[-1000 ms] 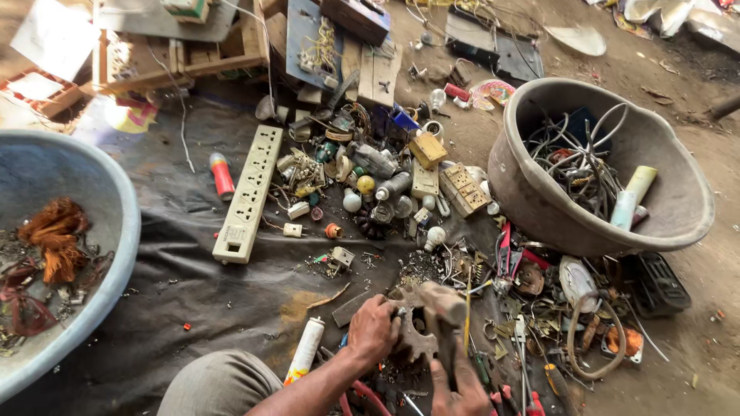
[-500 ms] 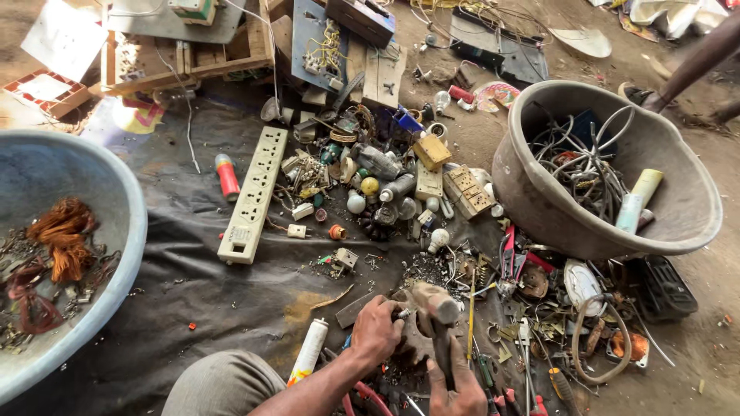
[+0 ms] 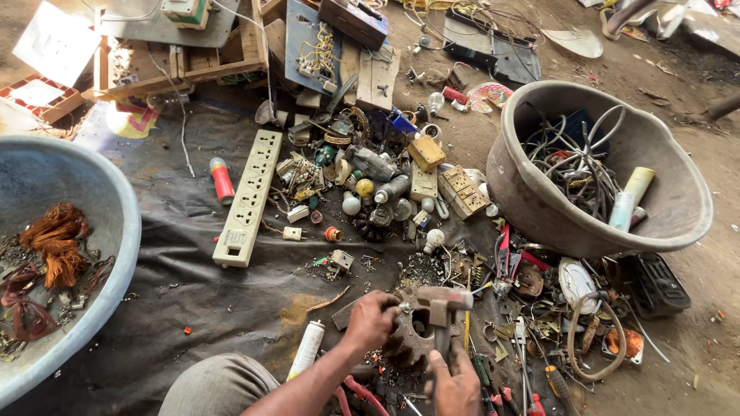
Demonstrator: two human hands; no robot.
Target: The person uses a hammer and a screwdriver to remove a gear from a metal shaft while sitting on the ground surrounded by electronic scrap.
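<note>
My left hand (image 3: 370, 320) grips the left edge of a rusty round metal part (image 3: 412, 335) lying on the dark tarp (image 3: 193, 308) at the bottom centre. My right hand (image 3: 455, 385) holds the handle of a hammer (image 3: 443, 304), whose head rests on top of that part. My knee (image 3: 220, 389) shows at the bottom edge, beside a white tube (image 3: 307, 348).
A blue basin (image 3: 116, 254) with copper wire stands left. A grey basin (image 3: 532, 200) with cables stands right. A long power strip (image 3: 248, 198), bulbs, sockets and scrap lie in the middle. Pliers and screwdrivers (image 3: 532, 362) lie right of my hands.
The hammer head has come down onto the rusty part. My left hand keeps its hold. The view has shifted slightly.
</note>
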